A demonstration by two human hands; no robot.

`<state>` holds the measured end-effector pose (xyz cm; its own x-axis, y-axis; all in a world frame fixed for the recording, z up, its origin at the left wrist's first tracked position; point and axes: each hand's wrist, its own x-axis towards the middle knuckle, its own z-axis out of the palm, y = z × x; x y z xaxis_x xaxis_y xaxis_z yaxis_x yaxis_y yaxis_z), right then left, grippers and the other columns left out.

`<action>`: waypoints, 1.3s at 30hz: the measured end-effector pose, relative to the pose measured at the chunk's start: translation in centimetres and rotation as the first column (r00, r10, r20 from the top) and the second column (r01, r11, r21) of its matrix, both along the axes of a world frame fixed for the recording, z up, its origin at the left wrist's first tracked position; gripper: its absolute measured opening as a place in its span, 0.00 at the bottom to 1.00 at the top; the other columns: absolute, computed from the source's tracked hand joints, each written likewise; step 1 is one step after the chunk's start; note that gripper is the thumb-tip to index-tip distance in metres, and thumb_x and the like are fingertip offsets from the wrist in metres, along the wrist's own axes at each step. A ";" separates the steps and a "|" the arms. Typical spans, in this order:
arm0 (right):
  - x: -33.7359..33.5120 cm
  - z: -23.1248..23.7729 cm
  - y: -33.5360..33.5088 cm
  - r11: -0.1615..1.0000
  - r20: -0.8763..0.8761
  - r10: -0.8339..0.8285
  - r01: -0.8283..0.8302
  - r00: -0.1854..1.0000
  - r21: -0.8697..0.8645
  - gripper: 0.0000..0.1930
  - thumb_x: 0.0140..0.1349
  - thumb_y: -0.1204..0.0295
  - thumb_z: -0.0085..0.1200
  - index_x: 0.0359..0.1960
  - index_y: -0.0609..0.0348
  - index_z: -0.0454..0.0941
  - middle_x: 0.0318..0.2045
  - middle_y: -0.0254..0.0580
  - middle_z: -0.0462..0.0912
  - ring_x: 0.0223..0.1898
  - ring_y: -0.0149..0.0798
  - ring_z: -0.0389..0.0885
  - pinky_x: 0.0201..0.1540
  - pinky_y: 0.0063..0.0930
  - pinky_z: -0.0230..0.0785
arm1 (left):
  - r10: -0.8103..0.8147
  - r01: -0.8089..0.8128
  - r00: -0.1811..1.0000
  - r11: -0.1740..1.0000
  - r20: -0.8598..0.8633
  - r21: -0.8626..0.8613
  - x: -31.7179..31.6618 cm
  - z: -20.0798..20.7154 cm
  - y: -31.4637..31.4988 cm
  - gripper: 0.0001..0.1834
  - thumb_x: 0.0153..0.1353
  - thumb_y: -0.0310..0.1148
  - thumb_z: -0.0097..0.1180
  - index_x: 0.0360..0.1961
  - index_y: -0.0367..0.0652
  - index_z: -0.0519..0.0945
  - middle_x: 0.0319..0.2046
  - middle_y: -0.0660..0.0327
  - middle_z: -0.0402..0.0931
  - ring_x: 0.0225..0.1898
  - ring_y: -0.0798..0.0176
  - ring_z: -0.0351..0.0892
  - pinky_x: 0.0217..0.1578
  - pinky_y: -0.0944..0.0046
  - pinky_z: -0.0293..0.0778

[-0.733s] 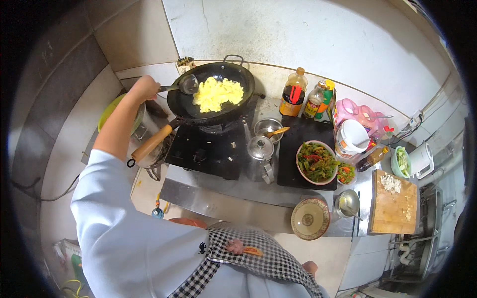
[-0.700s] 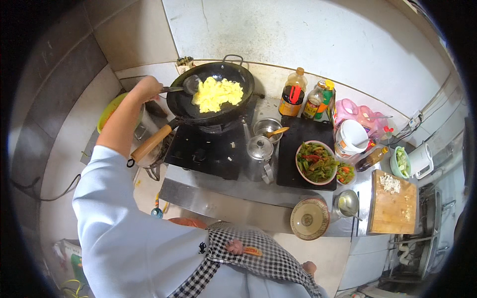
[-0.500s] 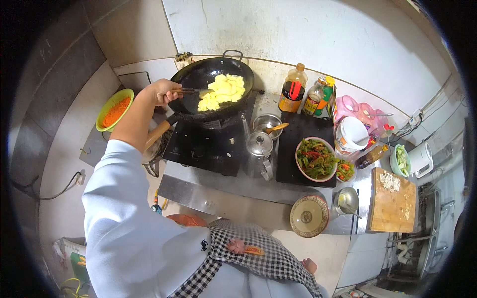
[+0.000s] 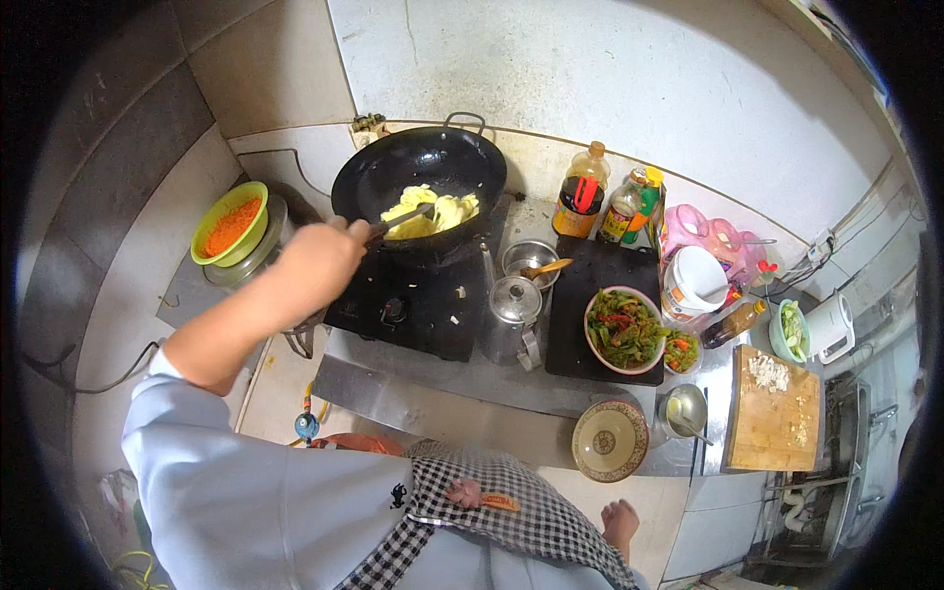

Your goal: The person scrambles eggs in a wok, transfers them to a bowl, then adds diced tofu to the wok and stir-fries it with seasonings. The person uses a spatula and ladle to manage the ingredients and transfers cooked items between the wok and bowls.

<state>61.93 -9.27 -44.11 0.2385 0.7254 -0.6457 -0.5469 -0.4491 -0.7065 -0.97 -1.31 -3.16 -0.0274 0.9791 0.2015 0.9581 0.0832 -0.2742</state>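
My left hand (image 4: 320, 258) is closed on a spatula (image 4: 401, 221), whose end presses into yellow scrambled egg (image 4: 458, 210). The egg is heaped in the near part of a black wok (image 4: 393, 169) on a dark cooktop (image 4: 393, 320). My left hand and forearm cover the wok's wooden handle. Down by the checked apron, apart from the counter, my right hand (image 4: 619, 523) hangs with curled fingers and nothing visible in it. Nearest to it is a patterned bowl (image 4: 611, 441) at the counter's front edge.
Left of the wok, a green bowl (image 4: 258, 231) holds shredded orange vegetable. To the right are a metal kettle (image 4: 514, 300), a bowl of green peppers (image 4: 624, 332), sauce bottles (image 4: 580, 197), a white bucket (image 4: 693, 277), a metal bowl (image 4: 686, 411) and a cutting board (image 4: 762, 433) with chopped white pieces.
My left hand has come nearer and lower, drawing the spatula toward the wok's near side. The egg is gathered into a smaller, folded heap. More of my right hand shows beside the apron.
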 end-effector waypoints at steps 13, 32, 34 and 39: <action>-5.3 5.6 6.3 0.998 0.201 -0.032 0.018 0.979 0.067 0.14 0.58 0.80 0.46 0.47 0.66 0.72 0.29 0.38 0.77 0.26 0.31 0.76 0.28 0.21 0.70 | -0.067 0.071 0.987 0.997 -0.148 0.024 -2.3 1.6 -0.1 0.10 0.57 0.31 0.55 0.39 0.40 0.74 0.27 0.52 0.75 0.26 0.50 0.80 0.28 0.54 0.77; -7.5 4.8 7.2 0.992 -0.106 0.121 -0.124 0.987 -0.028 0.24 0.55 0.81 0.46 0.57 0.60 0.67 0.50 0.49 0.75 0.46 0.50 0.80 0.43 0.46 0.81 | 0.110 -0.120 0.990 0.986 0.092 0.113 -3.3 0.6 0.9 0.11 0.60 0.35 0.55 0.36 0.38 0.74 0.29 0.46 0.77 0.31 0.41 0.80 0.32 0.46 0.76; -7.4 4.6 7.0 0.989 -0.082 0.147 -0.146 0.986 0.012 0.25 0.54 0.82 0.45 0.57 0.61 0.66 0.50 0.50 0.74 0.45 0.51 0.80 0.42 0.46 0.81 | 0.198 -0.207 0.977 0.971 0.080 0.123 -4.7 1.9 -0.3 0.11 0.59 0.36 0.56 0.34 0.38 0.76 0.27 0.45 0.78 0.31 0.39 0.80 0.34 0.45 0.76; -6.9 4.3 6.6 0.984 -0.070 0.173 -0.170 0.982 0.055 0.27 0.52 0.84 0.43 0.57 0.62 0.66 0.49 0.52 0.75 0.45 0.52 0.80 0.42 0.45 0.82 | 0.396 -0.395 0.916 0.918 -0.066 0.020 -11.0 2.2 5.8 0.12 0.55 0.32 0.53 0.26 0.33 0.83 0.26 0.44 0.80 0.31 0.41 0.82 0.35 0.52 0.79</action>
<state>55.05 -2.66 -39.84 0.0604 0.7820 -0.6203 -0.5165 -0.5073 -0.6898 -11.98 4.51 -0.99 -0.3984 0.8899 0.2222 0.8258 0.4534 -0.3354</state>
